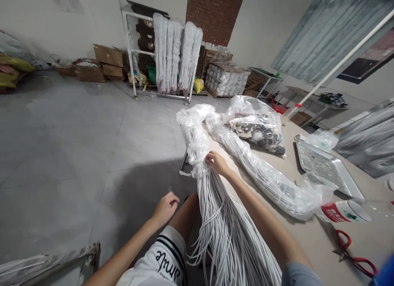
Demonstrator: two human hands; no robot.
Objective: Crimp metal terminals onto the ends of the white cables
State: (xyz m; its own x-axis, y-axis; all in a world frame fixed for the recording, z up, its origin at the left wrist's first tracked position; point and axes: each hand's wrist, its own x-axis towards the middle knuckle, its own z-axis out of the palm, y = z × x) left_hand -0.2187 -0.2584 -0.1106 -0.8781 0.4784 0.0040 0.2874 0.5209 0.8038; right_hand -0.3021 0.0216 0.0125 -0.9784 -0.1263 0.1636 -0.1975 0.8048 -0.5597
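Note:
A thick bundle of white cables (221, 220) hangs off the near edge of the table, its loose ends fanning down past my lap. Clear plastic wrap (197, 152) covers its upper part. My right hand (217, 162) pinches at the lower edge of this wrap, on the bundle's right side; its fingertips are partly hidden. Left of the bundle, my left hand (168, 208) is held above my leg with its fingers curled in, touching neither cables nor wrap. A second wrapped cable bundle (258, 175) lies along the table to the right.
On the table (308, 245) are a filled clear bag (257, 128), a metal tray (326, 164), a plastic bottle with a red label (343, 211) and red-handled scissors (353, 253). A white rack (131, 58) with hanging cable bundles stands behind, near cardboard boxes (109, 60).

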